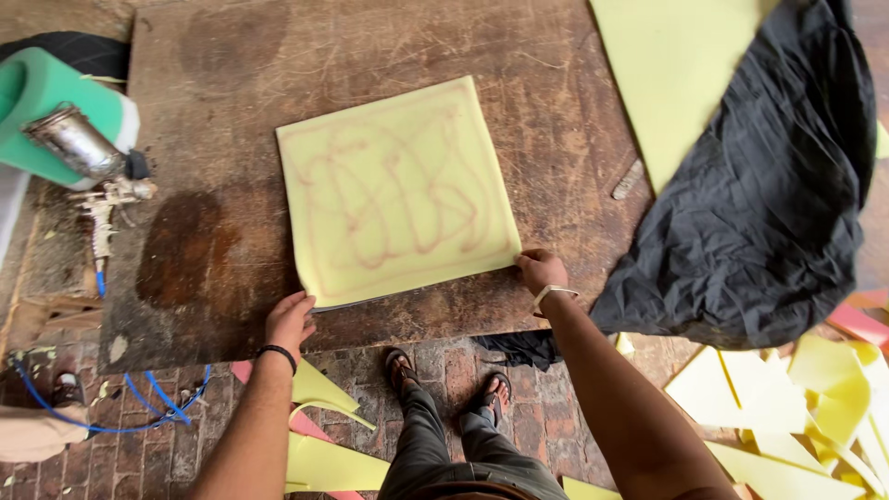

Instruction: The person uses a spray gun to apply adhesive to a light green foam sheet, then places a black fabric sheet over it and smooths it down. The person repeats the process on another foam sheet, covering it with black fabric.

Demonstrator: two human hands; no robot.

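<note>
A square yellow foam sheet [398, 190] lies flat on a worn wooden board [231, 111], its top marked with looping reddish glue lines. My left hand [290, 319] rests at the sheet's near left corner, fingers curled against its edge. At the near right corner my right hand [541, 271] pinches the sheet's edge. A dark band is on the left wrist and a light one on the right.
A spray gun [88, 157] with a blue hose [111, 421] lies on a green foam block [42, 106] at the left. Black fabric [769, 194] drapes over the board's right side beside another yellow sheet [671, 74]. Foam offcuts [815, 407] litter the brick floor.
</note>
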